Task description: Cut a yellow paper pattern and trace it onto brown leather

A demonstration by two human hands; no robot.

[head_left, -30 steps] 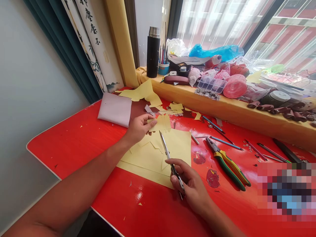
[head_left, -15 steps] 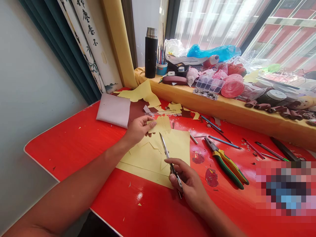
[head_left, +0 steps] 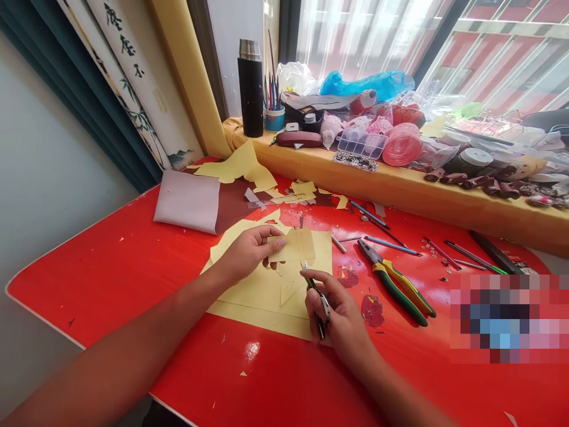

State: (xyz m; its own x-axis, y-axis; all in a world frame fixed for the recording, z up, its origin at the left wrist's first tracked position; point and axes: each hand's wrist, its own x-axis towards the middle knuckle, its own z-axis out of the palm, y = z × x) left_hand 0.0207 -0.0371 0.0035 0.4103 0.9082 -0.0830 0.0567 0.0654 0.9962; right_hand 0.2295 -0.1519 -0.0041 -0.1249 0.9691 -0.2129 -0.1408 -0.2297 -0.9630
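Steel scissors (head_left: 316, 305) are pinched in the right hand (head_left: 338, 311), blades pretty much shut, tips right over the yellow paper (head_left: 262, 296). Left hand (head_left: 249, 252) lies open, pinning that paper to the red table (head_left: 89, 290), with pliers (head_left: 395, 287) just off to the right.

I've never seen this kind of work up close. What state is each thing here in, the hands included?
Left hand: open, pressing flat on the yellow paper.
Right hand: curled around the scissors.
Scissors: held with the blades pointing forward; too foreshortened to tell if they're open.
Yellow paper: lying flat, with ragged, cut edges.
Pliers: lying flat, jaws shut.
Black flask: upright, capped.
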